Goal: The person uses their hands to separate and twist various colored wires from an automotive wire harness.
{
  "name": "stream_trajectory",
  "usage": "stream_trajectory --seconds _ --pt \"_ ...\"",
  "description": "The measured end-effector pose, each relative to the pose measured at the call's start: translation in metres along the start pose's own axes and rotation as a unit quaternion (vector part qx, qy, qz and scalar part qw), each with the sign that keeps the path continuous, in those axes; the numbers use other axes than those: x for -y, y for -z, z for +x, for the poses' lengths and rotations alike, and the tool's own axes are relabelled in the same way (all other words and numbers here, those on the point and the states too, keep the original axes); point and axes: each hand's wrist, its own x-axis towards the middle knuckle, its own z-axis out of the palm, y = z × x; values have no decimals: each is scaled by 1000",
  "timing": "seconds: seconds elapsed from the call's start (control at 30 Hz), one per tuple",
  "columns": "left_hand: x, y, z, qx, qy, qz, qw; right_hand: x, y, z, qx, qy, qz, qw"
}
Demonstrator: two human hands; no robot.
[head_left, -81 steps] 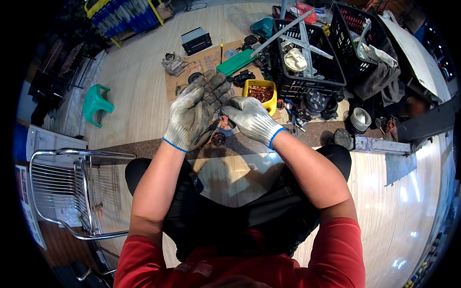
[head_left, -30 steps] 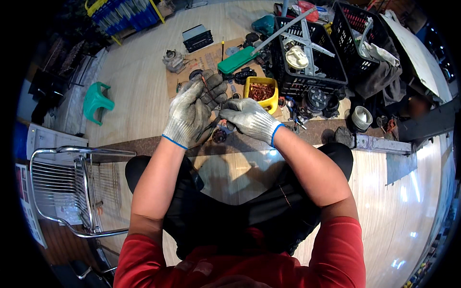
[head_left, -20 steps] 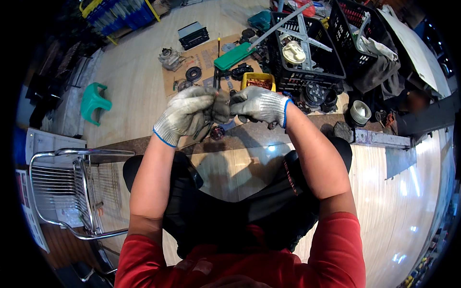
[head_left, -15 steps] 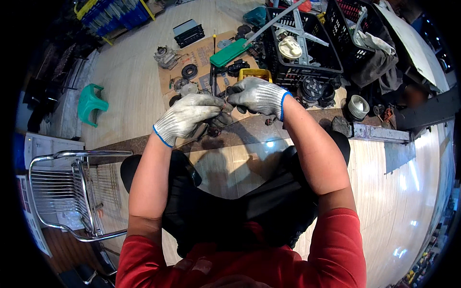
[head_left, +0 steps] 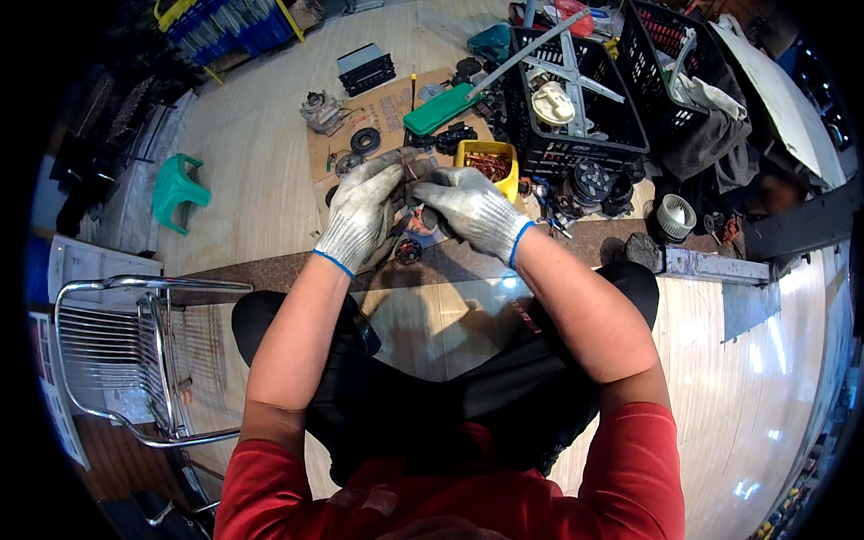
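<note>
White knit gloves with blue cuffs cover both my hands. My left hand (head_left: 362, 209) and my right hand (head_left: 475, 212) meet over the cardboard sheet, fingers curled toward each other. A thin copper-coloured piece (head_left: 408, 167) shows between their fingertips, too small and shaded to tell its exact kind. Both hands seem to pinch it. Just beyond my right hand stands a yellow tub (head_left: 512, 184) with copper-coloured scraps (head_left: 486, 164) inside. Below the hands lies a dark round part (head_left: 408, 251), next to an orange-red part (head_left: 418, 221) partly hidden by the fingers.
Dirty parts, a black ring (head_left: 365, 140) and a green-headed tool (head_left: 441, 110) lie on the cardboard (head_left: 389, 101). Black crates (head_left: 583, 148) stand at the far right, near a white fan wheel (head_left: 675, 216). A green stool (head_left: 180, 187) and a metal chair (head_left: 112, 360) are at left.
My right hand has moved down and nearer to me, uncovering the yellow tub and its copper-coloured scraps. The left hand has shifted right and turned more upright. The whole view has shifted slightly.
</note>
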Motion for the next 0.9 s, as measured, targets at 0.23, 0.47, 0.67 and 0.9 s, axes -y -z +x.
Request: stream_trajectory --seconds 0.23,0.47,0.67,0.9 --pt "-13 -1 -3 22 -22 -229 973 -16 -27 3 -22 -6 5 1000" --pt "-20 -1 -6 54 -30 -263 963 -33 -20 8 6 73 -100 992" --pt "-30 15 -10 173 1 -181 968 -17 7 10 126 39 -55 990" --pt "-55 -8 -30 206 83 171 960 11 35 8 104 -47 -231 966"
